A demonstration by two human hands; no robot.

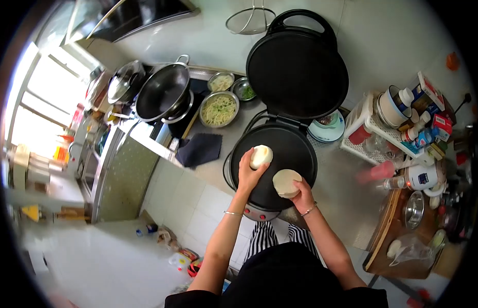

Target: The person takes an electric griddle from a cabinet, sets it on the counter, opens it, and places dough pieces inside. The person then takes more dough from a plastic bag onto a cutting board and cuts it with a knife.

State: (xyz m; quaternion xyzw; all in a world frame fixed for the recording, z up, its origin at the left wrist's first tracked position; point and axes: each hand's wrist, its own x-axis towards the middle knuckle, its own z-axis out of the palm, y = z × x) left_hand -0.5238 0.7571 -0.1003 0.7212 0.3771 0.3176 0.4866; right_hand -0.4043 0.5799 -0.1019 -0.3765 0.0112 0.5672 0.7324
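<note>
My left hand (250, 173) is closed around a pale, rounded piece that looks like dough or a bun (261, 155), with a yellowish patch on top. In my right hand (302, 197) is a flat, round, pale disc like a dough wrapper or flatbread (286, 183), pinched at its right edge. Both are held over the black lower plate (275, 142) of an electric griddle. The griddle's round lid (297, 74) stands open behind, hinged to the plate. Whether each piece is a single one or a stack, I cannot tell.
Left of the griddle are a bowl of shredded food (219, 110), two smaller metal bowls, a dark cloth (200, 149) and a wok (163, 92) on the stove. To the right stand a plate (327, 134), a white basket (370, 128) of bottles and boxes, and a wooden board (385, 256).
</note>
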